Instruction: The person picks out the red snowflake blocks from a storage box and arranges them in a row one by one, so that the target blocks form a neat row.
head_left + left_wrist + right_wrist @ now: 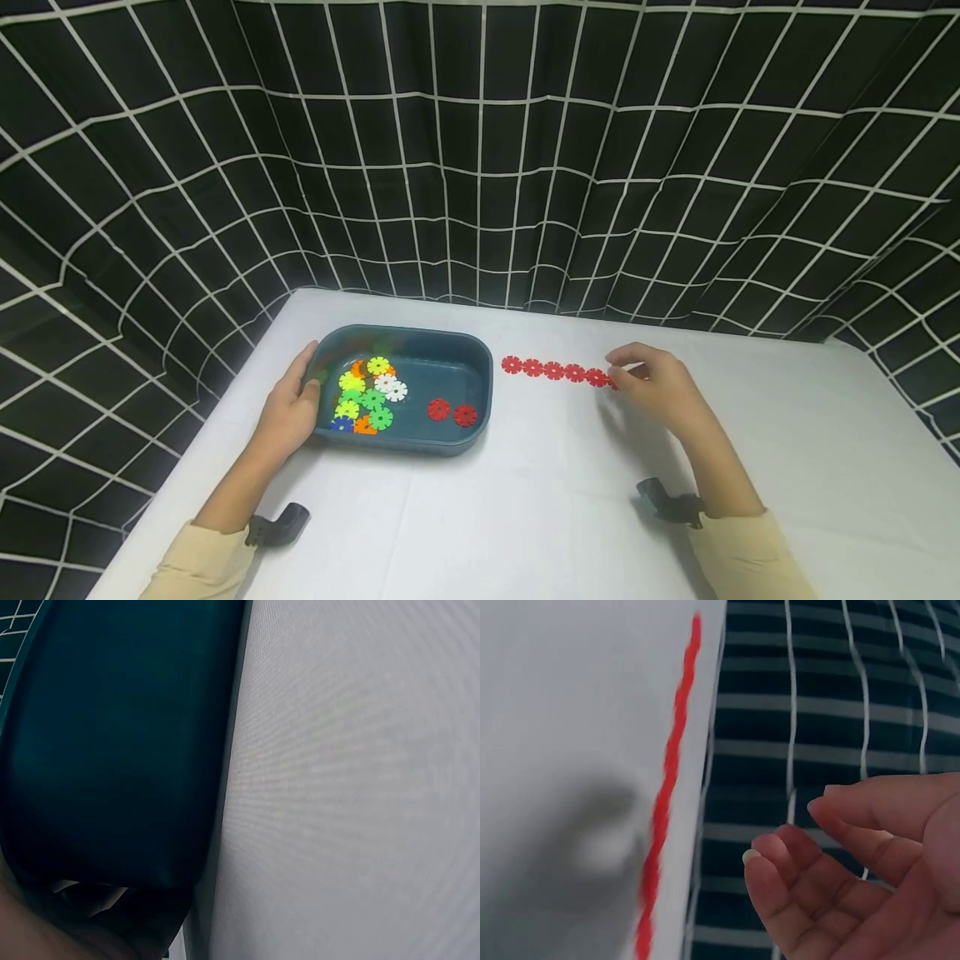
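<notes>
On the left of the table stands a dark teal plastic tub (450, 342) with toothed snowflake discs in it. Yellow, green, orange, white and blue discs (372, 400) are bunched in its left half, while two red discs (438, 409) lie apart on the right. My left hand (288, 404) grips the tub's left end, thumb over the rim. Several red snowflake discs (553, 370) form a line on the tabletop right of the tub. Above that line's right end hovers my right hand (648, 379), its fingers (776, 889) loosely bent with nothing between them, partly covering the last disc in the head view.
A white cloth covers the table (525, 500). Black curtain (480, 150) with a white grid hangs behind and along both sides, close to the table's edges. Each wrist wears a dark camera mount (279, 527).
</notes>
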{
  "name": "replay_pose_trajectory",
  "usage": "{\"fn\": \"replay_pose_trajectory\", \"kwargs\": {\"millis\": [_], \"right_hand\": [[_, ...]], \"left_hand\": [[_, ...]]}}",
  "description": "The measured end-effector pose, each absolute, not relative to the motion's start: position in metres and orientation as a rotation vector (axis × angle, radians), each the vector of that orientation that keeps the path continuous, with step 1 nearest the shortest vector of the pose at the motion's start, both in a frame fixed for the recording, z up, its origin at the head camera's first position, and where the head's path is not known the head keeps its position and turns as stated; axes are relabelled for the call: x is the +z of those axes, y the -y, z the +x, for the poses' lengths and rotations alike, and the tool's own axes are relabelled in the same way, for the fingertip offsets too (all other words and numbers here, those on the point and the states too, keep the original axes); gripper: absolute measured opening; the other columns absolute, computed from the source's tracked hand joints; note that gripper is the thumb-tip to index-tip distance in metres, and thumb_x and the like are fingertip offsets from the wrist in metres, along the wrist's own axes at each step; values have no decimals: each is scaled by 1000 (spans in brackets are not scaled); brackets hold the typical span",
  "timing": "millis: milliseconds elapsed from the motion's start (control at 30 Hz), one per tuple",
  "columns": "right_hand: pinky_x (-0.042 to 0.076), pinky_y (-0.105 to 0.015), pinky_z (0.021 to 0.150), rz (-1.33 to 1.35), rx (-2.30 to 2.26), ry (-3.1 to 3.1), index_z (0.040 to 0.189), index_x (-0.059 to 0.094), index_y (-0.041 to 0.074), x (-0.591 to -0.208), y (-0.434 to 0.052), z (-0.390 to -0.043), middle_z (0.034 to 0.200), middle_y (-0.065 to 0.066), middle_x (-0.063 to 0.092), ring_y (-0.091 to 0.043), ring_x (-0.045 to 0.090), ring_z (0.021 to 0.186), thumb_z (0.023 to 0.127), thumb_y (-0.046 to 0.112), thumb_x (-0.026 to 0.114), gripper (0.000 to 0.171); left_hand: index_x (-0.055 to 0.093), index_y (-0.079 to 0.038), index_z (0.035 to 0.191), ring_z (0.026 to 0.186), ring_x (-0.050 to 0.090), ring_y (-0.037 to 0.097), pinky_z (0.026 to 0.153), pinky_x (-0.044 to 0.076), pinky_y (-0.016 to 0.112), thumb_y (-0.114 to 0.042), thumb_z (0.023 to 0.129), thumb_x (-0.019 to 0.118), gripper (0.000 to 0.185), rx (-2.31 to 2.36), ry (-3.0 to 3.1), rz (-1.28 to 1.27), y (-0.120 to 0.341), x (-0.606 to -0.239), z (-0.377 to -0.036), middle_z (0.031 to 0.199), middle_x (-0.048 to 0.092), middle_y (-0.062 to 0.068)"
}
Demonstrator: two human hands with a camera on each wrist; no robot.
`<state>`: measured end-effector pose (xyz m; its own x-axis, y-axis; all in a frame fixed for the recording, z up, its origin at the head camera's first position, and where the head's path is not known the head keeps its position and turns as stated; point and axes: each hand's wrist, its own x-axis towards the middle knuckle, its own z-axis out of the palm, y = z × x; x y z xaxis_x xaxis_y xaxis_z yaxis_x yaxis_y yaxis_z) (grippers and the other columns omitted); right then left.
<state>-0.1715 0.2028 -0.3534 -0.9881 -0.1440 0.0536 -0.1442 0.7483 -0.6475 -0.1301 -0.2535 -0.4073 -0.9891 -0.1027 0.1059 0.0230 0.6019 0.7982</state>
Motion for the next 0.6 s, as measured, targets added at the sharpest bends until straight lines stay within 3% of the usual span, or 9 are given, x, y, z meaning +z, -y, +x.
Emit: {"fn": "replay_pose_trajectory", "kwargs": {"millis": [200,300,433,600], "right_hand": [[52,-36,76,653,905,2832,99,66,10,-336,-135,-163,98,-2,62,-18,59,86,81,9,64,18],[51,-28,77,943,734,2747,97,67,12,-328,-97,-155,95,3,62,-11,57,88,78,6,65,20],[48,-16,68,1343,542,2617,93,68,14,-323,-53,-144,89,3,61,-7,54,78,76,2,64,21],[46,-17,61,1620,253,2740,98,67,17,-326,-18,-146,86,3,58,-9,52,73,79,3,63,24]], "left_hand": [[14,-13,146,134,12,35,104,14,57,-10,95,31,54,-1339,2681,69,254,-409,-130,148,16,12],[14,-15,146,134,12,34,104,14,56,-10,95,31,54,-1342,2684,69,254,-410,-131,148,16,11],[14,-17,146,134,12,35,104,14,57,-11,95,30,54,-1342,2692,68,253,-410,-131,148,16,11],[15,-15,146,133,13,36,104,13,57,-10,95,30,54,-1337,2682,68,253,-408,-131,148,16,12]]}}
